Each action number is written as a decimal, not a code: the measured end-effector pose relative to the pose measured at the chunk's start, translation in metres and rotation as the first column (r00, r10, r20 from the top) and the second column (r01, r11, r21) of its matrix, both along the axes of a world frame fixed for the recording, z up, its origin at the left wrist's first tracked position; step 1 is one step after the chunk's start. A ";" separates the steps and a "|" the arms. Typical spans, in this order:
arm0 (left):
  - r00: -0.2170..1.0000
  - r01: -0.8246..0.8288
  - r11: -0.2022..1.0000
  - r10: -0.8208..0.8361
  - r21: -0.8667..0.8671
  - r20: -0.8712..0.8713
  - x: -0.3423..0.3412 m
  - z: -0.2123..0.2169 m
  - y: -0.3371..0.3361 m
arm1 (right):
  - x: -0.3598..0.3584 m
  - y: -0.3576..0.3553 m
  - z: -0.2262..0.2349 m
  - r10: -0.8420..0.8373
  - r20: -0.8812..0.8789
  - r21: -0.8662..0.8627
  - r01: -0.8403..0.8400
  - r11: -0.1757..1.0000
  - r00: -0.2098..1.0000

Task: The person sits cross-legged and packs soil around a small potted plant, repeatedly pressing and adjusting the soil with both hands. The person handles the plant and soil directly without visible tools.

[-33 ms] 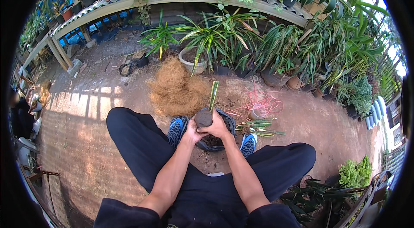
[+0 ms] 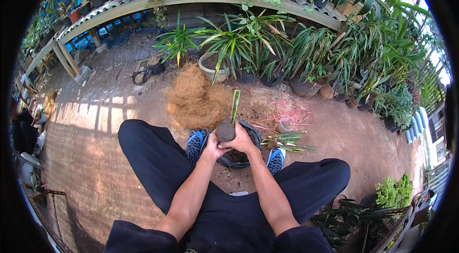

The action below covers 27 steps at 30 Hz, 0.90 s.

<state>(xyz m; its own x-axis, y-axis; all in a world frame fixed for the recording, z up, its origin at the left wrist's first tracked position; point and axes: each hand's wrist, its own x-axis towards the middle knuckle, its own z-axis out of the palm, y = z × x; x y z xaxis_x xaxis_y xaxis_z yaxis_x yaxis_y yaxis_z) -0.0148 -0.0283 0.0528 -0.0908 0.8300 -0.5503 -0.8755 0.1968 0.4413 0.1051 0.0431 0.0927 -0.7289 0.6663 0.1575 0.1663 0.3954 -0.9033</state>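
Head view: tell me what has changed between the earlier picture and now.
Nothing has visibly changed. Both the left hand and the right hand are clasped as before around the soil ball of the plant cutting, held over the black pot between the blue shoes. The pile of coconut fibre and the cut leaves lie where they were.

Two hands, the left hand point(image 2: 212, 147) and the right hand point(image 2: 241, 142), are holding one soil ball point(image 2: 225, 132) with one long leaf point(image 2: 234, 105). One dark bowl point(image 2: 239, 156) is sitting between two blue shoes point(image 2: 195, 142). One pile of brown fibre point(image 2: 197, 97) is lying on the ground. One pink cord point(image 2: 291, 114) is lying there too.
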 end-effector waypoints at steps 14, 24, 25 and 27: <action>0.997 0.074 0.995 -0.076 0.061 0.030 -0.006 0.012 0.004 | -0.007 0.012 0.010 -0.072 -0.038 -0.149 0.066 0.987 0.997; 0.946 -0.326 0.943 0.324 0.074 0.035 0.011 0.015 0.012 | -0.028 -0.005 -0.001 -0.452 -0.149 -0.258 0.407 0.876 0.880; 0.941 -0.337 0.940 0.338 0.059 -0.006 0.015 0.013 0.012 | -0.029 -0.004 -0.002 -0.491 -0.140 -0.310 0.433 0.847 0.860; 0.946 -0.324 0.945 0.321 0.057 0.052 0.018 0.007 0.012 | -0.027 -0.002 -0.003 -0.395 -0.083 -0.075 0.389 0.918 0.915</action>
<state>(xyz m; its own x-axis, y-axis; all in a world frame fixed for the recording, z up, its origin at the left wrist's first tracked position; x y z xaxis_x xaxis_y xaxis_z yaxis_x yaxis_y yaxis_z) 0.0031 -0.0161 0.0595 -0.3376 0.7935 -0.5064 -0.9052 -0.1261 0.4059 0.0778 0.0415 0.0893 -0.3910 0.9052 0.1667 0.2103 0.2642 -0.9413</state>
